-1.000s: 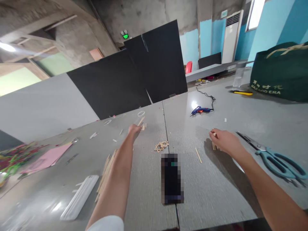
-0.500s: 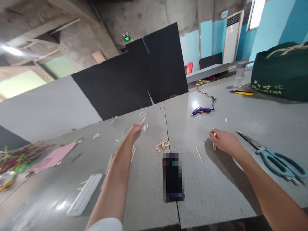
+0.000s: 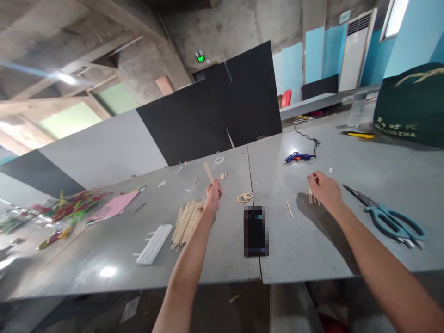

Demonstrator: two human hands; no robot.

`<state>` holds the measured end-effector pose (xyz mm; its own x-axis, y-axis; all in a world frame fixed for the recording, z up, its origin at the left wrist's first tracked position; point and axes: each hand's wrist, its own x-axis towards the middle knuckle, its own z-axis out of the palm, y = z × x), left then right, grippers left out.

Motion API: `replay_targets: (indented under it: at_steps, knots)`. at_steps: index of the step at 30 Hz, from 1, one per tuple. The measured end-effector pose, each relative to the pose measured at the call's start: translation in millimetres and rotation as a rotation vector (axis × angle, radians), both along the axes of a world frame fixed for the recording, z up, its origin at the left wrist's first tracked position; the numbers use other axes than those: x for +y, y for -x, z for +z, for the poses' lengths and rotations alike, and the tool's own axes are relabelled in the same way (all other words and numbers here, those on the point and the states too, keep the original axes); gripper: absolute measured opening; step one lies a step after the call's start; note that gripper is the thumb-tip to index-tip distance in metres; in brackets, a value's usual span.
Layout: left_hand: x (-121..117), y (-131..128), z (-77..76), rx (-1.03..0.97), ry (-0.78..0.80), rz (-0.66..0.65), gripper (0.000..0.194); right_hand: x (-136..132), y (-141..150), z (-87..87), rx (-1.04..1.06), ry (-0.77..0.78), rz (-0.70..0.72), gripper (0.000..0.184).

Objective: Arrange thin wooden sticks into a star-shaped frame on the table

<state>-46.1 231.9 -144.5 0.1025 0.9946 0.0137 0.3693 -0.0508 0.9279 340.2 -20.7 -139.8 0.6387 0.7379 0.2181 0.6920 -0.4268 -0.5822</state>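
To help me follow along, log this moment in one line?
left hand: gripping sticks | right hand: pinching upright sticks | nearby: stick pile, glue gun, scissors

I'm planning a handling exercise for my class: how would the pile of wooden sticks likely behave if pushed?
The pile of wooden sticks would probably slide apart, since no band shows around it. Each one looks light but fairly stiff, being thin and straight. That thinness suggests one might snap if bent hard.

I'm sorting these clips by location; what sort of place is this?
Probably a craft workspace in an unfinished or worn building: a blue glue gun and a pile of thin wooden sticks lie beneath bare concrete beams.
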Motion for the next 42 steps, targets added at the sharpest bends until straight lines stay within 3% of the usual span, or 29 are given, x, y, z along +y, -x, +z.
replay_targets:
  at_steps: [4,8,12,17,22,28,34,39,42]
  knots:
    - [-38,-7,-19.0,-0.154,-0.024,0.043,0.056,0,-9,-1.5,0.082,-0.251,-0.124,0.049]
    - [-53,-20,-17.0,-0.253,-0.043,0.018,0.055,-5,-23,2.1,0.215,-0.418,-0.279,0.052]
    - [-58,-22,-12.3,-0.340,-0.076,-0.046,0.054,-6,-27,0.5,0.212,-0.437,-0.351,0.061]
    - [-57,-15,-13.9,-0.448,-0.112,-0.100,0.057,-1,-18,-8.8,0.159,-0.410,-0.330,0.065]
    - [-58,-10,-5.6,-0.584,-0.208,-0.149,0.062,4,-14,-15.8,0.101,-0.331,-0.310,0.066]
    - [-59,-4,8.6,-0.703,-0.293,-0.092,0.073,7,-17,-13.3,0.050,-0.162,-0.279,0.068]
    - [-52,-4,-0.8,-0.679,-0.235,-0.086,0.065,-6,-17,2.2,-0.035,0.153,-0.179,0.045]
    - [-51,-6,-7.0,-0.636,-0.205,-0.113,0.058,-15,1,8.5,-0.115,0.395,-0.076,0.054]
    - [-49,-6,-7.9,-0.642,-0.209,-0.112,0.056,-17,10,10.7,-0.161,0.465,-0.023,0.050]
